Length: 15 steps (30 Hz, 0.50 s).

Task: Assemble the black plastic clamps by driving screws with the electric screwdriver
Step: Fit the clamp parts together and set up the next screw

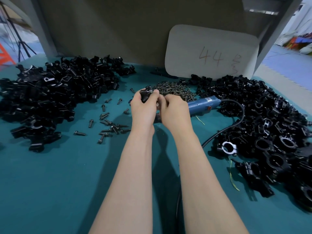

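The left hand (143, 105) grips a black clamp (145, 96) with the fingers wrapped round its body, holding it up just ahead of both wrists. The right hand (173, 108) is drawn in close against it, fingers curled and fingertips meeting the clamp's upper end. Something small and pale shows there, probably a screw being seated, though I cannot tell whether those fingers pinch a screw or only the clamp. The electric screwdriver (203, 105) lies on the green cloth (67, 183) immediately to the right of the right hand, its near end hidden behind the knuckles. Its long axis runs sideways and slightly away from the person, with the cable (236, 122) leaving the far right end and looping back toward the body (so the bit end seems to be the one tucked by the hand). The right hand is clearly the nearer one, and a short reach to the right should reach the tool while the left keeps the clamp steady. A heap of screws (175, 91) sits just beyond the fingertips and loose screws (108, 122) are scattered to the left of the left hand. Piles of black clamp parts lie far out on the left (50, 98) and the right (261, 124).
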### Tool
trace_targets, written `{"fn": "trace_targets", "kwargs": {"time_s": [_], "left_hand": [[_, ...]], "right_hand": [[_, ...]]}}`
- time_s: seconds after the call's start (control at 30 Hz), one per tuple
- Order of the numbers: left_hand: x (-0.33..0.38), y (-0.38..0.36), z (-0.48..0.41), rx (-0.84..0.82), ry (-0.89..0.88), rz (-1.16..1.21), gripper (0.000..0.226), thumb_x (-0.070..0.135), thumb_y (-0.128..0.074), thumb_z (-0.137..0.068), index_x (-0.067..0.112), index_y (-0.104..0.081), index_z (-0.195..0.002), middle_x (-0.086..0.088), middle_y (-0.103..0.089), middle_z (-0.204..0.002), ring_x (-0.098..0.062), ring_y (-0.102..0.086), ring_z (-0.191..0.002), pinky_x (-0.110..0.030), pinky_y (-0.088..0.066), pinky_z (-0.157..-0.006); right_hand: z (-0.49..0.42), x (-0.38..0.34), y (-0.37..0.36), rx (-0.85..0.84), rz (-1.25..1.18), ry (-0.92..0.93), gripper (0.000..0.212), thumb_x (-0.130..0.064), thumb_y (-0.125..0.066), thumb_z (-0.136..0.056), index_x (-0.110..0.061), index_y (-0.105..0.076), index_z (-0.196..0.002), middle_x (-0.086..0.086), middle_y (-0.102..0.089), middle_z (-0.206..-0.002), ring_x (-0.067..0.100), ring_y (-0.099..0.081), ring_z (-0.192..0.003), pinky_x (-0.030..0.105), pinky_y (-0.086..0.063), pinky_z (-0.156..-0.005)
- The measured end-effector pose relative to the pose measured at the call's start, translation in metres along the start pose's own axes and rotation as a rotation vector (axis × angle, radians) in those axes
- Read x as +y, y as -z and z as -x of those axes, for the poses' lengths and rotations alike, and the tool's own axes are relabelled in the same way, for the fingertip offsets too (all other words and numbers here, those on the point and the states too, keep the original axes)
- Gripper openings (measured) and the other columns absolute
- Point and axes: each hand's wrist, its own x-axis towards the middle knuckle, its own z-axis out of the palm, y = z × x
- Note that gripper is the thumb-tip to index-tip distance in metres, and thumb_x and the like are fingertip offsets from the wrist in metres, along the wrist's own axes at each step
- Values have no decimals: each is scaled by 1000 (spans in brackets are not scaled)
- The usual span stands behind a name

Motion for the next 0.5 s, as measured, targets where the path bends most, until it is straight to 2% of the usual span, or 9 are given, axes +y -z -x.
{"fn": "trace_targets", "kwargs": {"time_s": [0.07, 0.17, 0.2, 0.3, 0.4, 0.5], "left_hand": [[0, 0, 1, 3, 16, 17, 8, 15, -61, -93, 16, -57, -86, 1, -62, -83, -13, -59, -71, -19, -50, -60], [0, -2, 2, -1, 23, -2, 10, 14, -62, -92, 16, -56, -84, -1, -61, -82, -13, -56, -70, -23, -49, -63], [0, -2, 2, -10, 22, -11, 10, 14, -62, -92, 16, -56, -83, 0, -61, -81, -13, -55, -69, -23, -49, -64], [1, -3, 1, -50, 14, -66, 9, 12, -62, -90, 16, -58, -84, 2, -61, -72, -13, -55, -64, -23, -49, -61], [2, -2, 1, -119, 56, -97, 9, 11, -62, -90, 15, -58, -83, 0, -61, -70, -12, -53, -57, -23, -46, -54], [2, -4, 1, -148, 144, -53, 9, 12, -62, -92, 16, -58, -84, -5, -63, -81, -17, -60, -71, -22, -50, -62]], "right_hand": [[-3, 0, 8, -41, -4, -1, 37, -31, -39, -102, -12, -55, -74, 10, -68, -84, 29, -59, -84, 34, -44, -71], [-5, 3, 14, -135, 63, 14, 20, -25, -45, -99, -13, -58, -90, 8, -67, -92, 24, -59, -85, 28, -38, -65], [-6, 4, 14, -155, 85, 20, 17, -22, -45, -99, -14, -55, -88, 7, -65, -90, 24, -56, -82, 26, -34, -63], [-4, 6, 17, -175, 140, 46, 34, -26, -40, -101, -15, -44, -69, 1, -53, -72, 23, -47, -75, 26, -28, -60], [0, 8, 23, -201, 78, 0, 41, -33, -38, -102, -9, -53, -72, 5, -59, -70, 23, -53, -71, 33, -42, -63], [9, 15, 39, -353, 63, -184, 50, -48, -43, -98, -4, -62, -83, 6, -67, -62, 20, -63, -54, 29, -54, -60]]}}
